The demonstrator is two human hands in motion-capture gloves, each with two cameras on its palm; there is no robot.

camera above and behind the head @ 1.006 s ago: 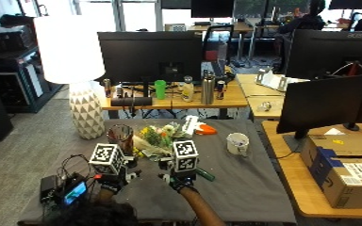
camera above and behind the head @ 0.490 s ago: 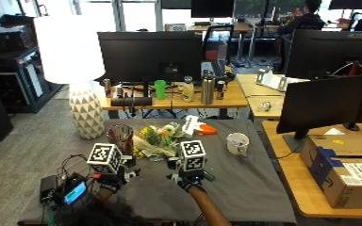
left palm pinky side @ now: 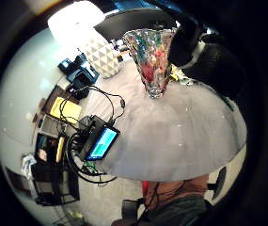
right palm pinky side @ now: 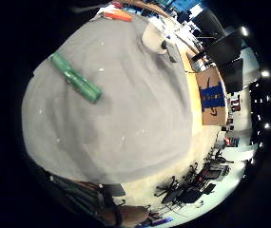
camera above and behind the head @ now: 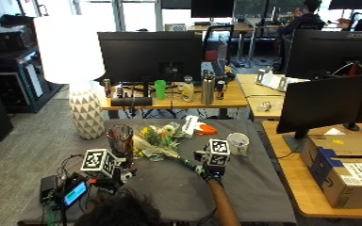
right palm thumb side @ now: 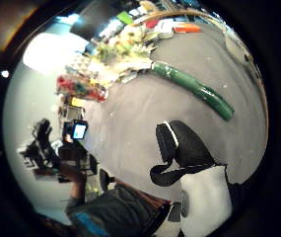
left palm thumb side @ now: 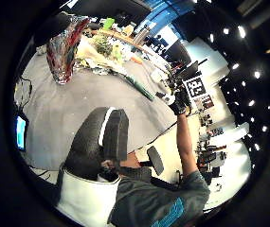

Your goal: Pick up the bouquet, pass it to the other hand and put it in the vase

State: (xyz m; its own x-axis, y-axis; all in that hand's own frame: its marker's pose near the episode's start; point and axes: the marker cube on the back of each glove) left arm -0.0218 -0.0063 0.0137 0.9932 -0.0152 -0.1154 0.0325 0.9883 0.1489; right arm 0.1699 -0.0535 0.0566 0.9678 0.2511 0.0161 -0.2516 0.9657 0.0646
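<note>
Grey cloth covers my table (camera above and behind the head: 250, 188). Left of the vase (camera above and behind the head: 119, 139) my left hand (camera above and behind the head: 109, 170) hovers, grip unreadable. Right of the vase lies the bouquet (camera above and behind the head: 159, 141), light and floppy, blooms fragile; I'd grasp its green-wrapped stem. My right hand (camera above and behind the head: 211, 167) hangs over that stem, fingers hidden, hold uncertain.

No readable text anywhere; only a blue logo mark on the cardboard box (camera above and behind the head: 340, 165), letters, if any, too small to make out.
</note>
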